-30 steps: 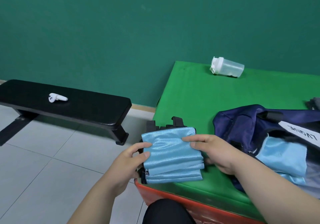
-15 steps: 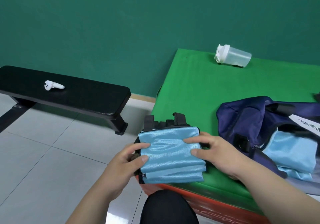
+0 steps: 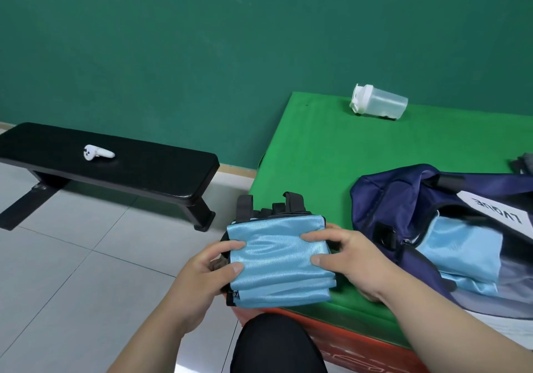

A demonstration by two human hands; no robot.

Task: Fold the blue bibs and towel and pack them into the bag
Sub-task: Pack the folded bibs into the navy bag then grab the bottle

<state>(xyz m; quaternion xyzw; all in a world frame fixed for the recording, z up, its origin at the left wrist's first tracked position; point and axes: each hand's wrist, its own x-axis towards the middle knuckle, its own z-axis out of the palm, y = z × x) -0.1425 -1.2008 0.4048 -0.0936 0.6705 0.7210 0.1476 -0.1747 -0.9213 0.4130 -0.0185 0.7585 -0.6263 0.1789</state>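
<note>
Black table: left of the frame, against the wall, well apart from the work.
White controller: lies on the black table, no part of the task.
Left hand: lower centre; it holds the left edge of the folded bibs. The fingers are curled, with the thumb and one fingertip pressed on the top layer and the others hidden underneath.
Folded bibs: a light blue stack of several layers at the near left corner of the green table, held between both hands, with black straps sticking out at its far edge.
Right hand: holds the right edge of the stack, a finger and the thumb lying on top, slightly apart, the rest tucked out of sight.
Just changed: over the last second the right hand has slid from the top of the stack out to its right edge, while the stack has stayed at the same corner.
Meaning: folding looks finished, and the two-sided hold probably readies a lift.
Bag: navy, lying open at the right; blue cloth already shows inside it.
Bottle: on its side at the far edge.
</note>
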